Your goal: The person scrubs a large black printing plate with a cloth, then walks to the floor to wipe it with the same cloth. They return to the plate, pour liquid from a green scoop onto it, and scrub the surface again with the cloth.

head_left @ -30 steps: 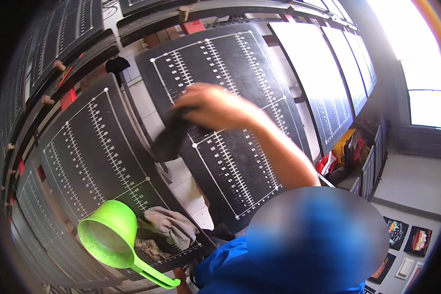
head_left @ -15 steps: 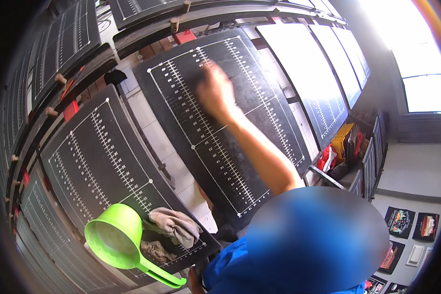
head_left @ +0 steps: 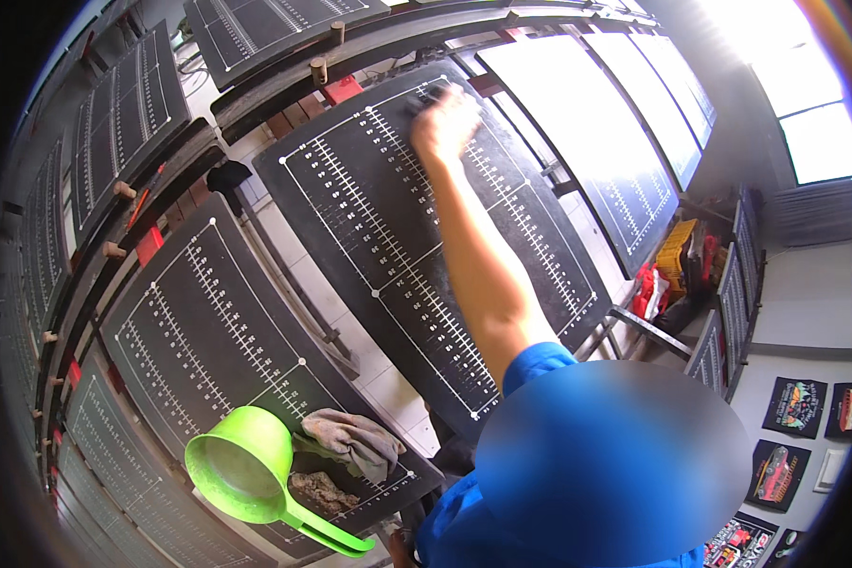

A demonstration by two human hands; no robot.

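Note:
My right arm reaches over a black board with white ruled scales (head_left: 398,317), which lies slightly tilted. At its far end my right hand (head_left: 447,125) is curled over a small dark thing (head_left: 428,98) pressed to the surface. That thing is mostly hidden and its kind does not show. My left hand (head_left: 402,546) is low at the bottom edge, mostly hidden beside my blue shirt. Near it, on the left board (head_left: 213,312), are a green plastic dipper (head_left: 241,464), a crumpled grey rag (head_left: 355,443) and a brownish, rough clump (head_left: 322,493).
More ruled boards stand in rows on dark metal frames, some at the left (head_left: 128,123), others shining white with glare at the right (head_left: 577,123). A dark-headed bar (head_left: 284,270) runs between the two nearest boards. A yellow crate (head_left: 677,256) stands beyond at the right.
My right hand has moved farther away and to the right across the black board, with the dark thing under it. The whole view has shifted slightly.

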